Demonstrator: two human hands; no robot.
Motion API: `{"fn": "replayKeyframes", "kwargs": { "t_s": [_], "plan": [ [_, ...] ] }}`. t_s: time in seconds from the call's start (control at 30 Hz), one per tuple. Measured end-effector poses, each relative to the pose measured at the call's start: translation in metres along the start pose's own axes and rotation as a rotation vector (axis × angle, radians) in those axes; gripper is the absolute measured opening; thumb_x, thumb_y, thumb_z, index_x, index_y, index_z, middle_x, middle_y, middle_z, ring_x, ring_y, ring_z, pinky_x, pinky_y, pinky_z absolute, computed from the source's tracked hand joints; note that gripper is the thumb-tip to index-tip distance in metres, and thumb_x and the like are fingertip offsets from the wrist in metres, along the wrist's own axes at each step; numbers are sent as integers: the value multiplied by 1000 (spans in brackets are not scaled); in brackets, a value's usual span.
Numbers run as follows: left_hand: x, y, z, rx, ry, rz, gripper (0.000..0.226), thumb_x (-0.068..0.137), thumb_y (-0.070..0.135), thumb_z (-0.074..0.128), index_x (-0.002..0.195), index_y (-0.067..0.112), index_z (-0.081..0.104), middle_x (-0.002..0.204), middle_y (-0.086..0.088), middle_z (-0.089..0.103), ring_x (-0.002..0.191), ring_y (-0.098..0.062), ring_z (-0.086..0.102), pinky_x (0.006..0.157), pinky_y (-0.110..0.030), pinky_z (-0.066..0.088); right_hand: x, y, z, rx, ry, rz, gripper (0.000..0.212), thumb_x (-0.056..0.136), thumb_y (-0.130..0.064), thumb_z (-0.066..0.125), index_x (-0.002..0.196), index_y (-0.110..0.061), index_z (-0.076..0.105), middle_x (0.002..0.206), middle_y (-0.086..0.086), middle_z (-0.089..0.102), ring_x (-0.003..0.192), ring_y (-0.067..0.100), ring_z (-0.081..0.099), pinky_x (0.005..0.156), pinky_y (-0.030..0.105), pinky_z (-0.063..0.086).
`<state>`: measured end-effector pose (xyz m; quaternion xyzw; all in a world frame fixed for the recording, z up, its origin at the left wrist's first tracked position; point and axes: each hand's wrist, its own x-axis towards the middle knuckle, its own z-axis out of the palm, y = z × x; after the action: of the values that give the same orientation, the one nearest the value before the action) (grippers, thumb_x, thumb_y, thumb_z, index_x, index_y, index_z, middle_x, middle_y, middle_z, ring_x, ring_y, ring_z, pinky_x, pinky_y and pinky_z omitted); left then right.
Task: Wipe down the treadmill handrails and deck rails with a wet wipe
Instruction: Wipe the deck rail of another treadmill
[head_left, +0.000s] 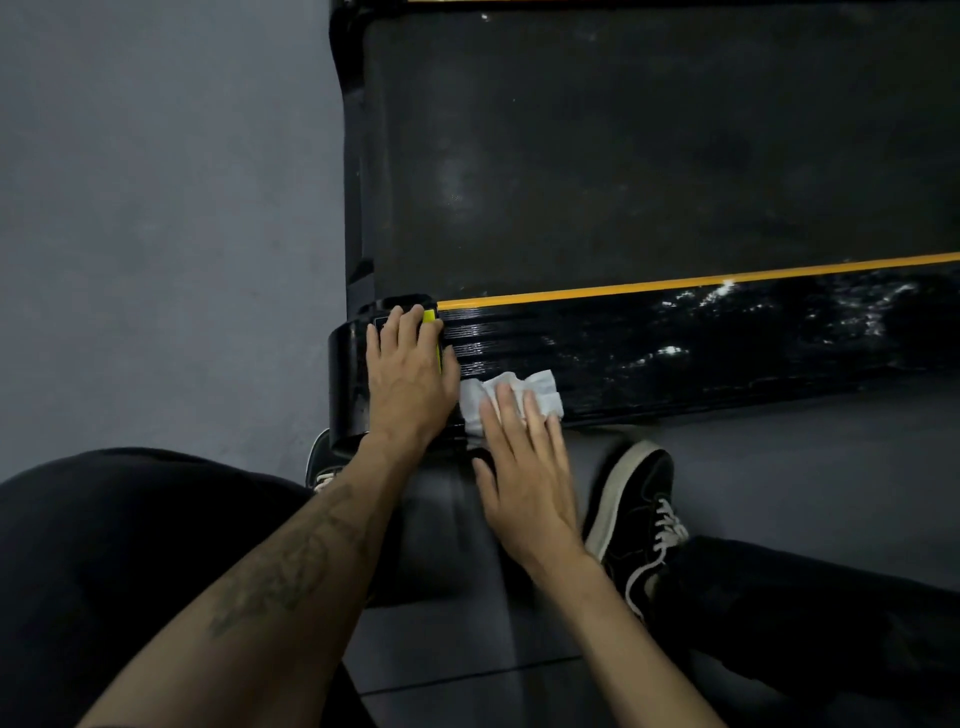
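Nearest the camera, my two forearms reach forward and down from a crouch, my dark-trousered knees to either side and my right shoe (636, 512) planted on the grey floor (156, 208) just short of the treadmill.

My right hand (527, 475) lies flat, fingers straight and close together, their tips pressing the wet wipe (540, 387) against the near deck rail (675, 353). Nothing is gripped; the wipe is held only by downward pressure. It is a crumpled white pad, and it sits on the rail's outer, floor-side half, just right of the end cap.

My left hand (408, 371) rests palm down on the rail's rounded end cap (348, 374), fingers extended and slightly spread, the fingertips reaching a small yellow-green marking (430, 317). It carries nothing and serves, as I judge it, as a brace. Its outer edge lies just beside the wipe; I cannot tell whether they touch.

The relation that governs the next stroke: the rail's long axis runs from the end cap away to my right, rising slightly in the view, and the wipe sits at its very start. The right hand is the one on the wipe, so the stroke would run rightward along that axis, away from the left hand.

Beyond the rail lie an orange-yellow stripe (675, 283), then the dark belt (649, 156). Wet-looking glints show farther along the rail.
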<state>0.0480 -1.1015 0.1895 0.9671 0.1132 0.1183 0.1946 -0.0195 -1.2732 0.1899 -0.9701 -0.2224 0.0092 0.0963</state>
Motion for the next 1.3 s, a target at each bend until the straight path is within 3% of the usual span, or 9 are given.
{"fn": "replayKeyframes", "kwargs": {
  "t_s": [0.07, 0.2, 0.4, 0.6, 0.8, 0.97, 1.07, 1.17, 1.3],
  "plan": [
    [0, 7, 3, -3, 3, -33, 36, 99, 23, 57, 130, 4, 60, 148, -20, 51, 145, -39, 37, 123, -61, 20, -1, 19, -3, -51, -6, -7, 71, 99, -32, 58, 161, -15, 29, 170, 7, 15, 158, 28, 14, 125, 52, 23],
    [-4, 9, 8, 43, 11, -30, 46, 100, 31, 47, 139, 7, 54, 154, -18, 45, 150, -36, 31, 125, -60, 15, 4, 15, -5, 6, 7, 223, 72, 101, -33, 55, 161, -7, 26, 170, 13, 10, 158, 34, 9, 127, 52, 14],
    [-4, 11, 8, 50, 10, -30, 53, 99, 35, 41, 145, 11, 52, 158, -14, 43, 152, -32, 29, 125, -58, 15, 8, 17, 1, -30, -25, -18, 72, 100, -41, 49, 163, -18, 23, 172, 3, 10, 159, 25, 10, 127, 52, 15],
    [-2, 11, 7, 47, -7, -27, 51, 101, 32, 46, 146, 10, 51, 159, -14, 41, 153, -31, 27, 126, -55, 15, 10, 24, 0, 20, 17, 238, 77, 100, -45, 45, 162, -8, 21, 171, 13, 7, 159, 32, 7, 127, 54, 10],
    [-2, 13, 5, 45, -6, -27, 50, 101, 31, 46, 146, 10, 52, 159, -13, 42, 154, -30, 27, 126, -55, 15, 10, 35, 2, -53, -34, -22, 70, 101, -45, 36, 164, -18, 21, 172, 2, 8, 159, 21, 8, 126, 51, 19],
    [-2, 13, 8, 56, -4, -31, 51, 101, 31, 45, 147, 11, 51, 160, -13, 41, 154, -30, 27, 127, -55, 14, 16, 21, 0, 44, 37, 233, 70, 103, -45, 33, 162, -9, 24, 171, 10, 11, 159, 26, 9, 127, 52, 14],
    [-3, 11, 10, 55, 14, -25, 52, 100, 33, 42, 146, 11, 52, 159, -13, 42, 153, -30, 28, 126, -55, 17, 21, 7, 6, 28, 10, 104, 73, 102, -45, 40, 163, -12, 20, 172, 8, 10, 159, 25, 7, 128, 52, 11],
    [-3, 9, 12, 53, 28, -18, 53, 99, 34, 40, 145, 11, 53, 158, -13, 44, 153, -30, 30, 126, -55, 17, 23, 32, 2, -31, -27, -59, 65, 103, -41, 35, 163, -20, 23, 171, 2, 12, 159, 21, 11, 126, 51, 19],
    [-1, 8, 13, 69, 37, -15, 55, 98, 37, 36, 144, 12, 53, 157, -13, 45, 152, -30, 31, 126, -54, 17, 27, 39, -5, -7, 17, 161, 62, 105, -41, 24, 163, -16, 25, 171, 5, 11, 159, 23, 9, 127, 52, 15]
  ]
}}
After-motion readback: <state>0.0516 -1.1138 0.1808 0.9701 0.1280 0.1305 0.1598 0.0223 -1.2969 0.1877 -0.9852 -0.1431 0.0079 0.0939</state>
